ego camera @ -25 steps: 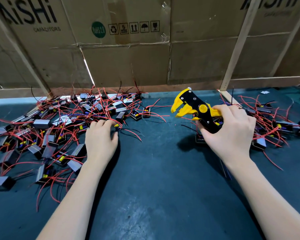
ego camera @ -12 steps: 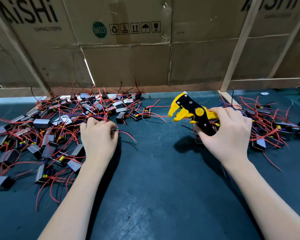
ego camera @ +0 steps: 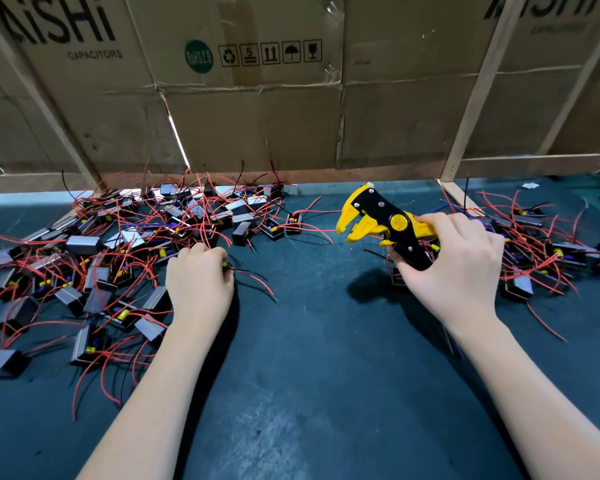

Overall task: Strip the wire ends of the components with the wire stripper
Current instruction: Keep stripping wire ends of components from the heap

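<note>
Two component piles (ego camera: pixel 94 271), bare mat (ego camera: pixel 309 341) btwn hands.

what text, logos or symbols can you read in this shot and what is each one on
"AiSHi" and "CAPACITORS": left cardboard panel, top cut off.
"RoHS 2.0": green round sticker on that cardboard.
"5": one of five boxed handling symbols beside the sticker.
Partial "SHi": right cardboard panel; the small line under it is blurred.
Yellow dial on the wire stripper: marking unreadable.

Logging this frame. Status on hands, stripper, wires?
Left hand grips a component at the left pile. Right hand holds wire stripper, no wire in it. Nothing blocking.
</note>
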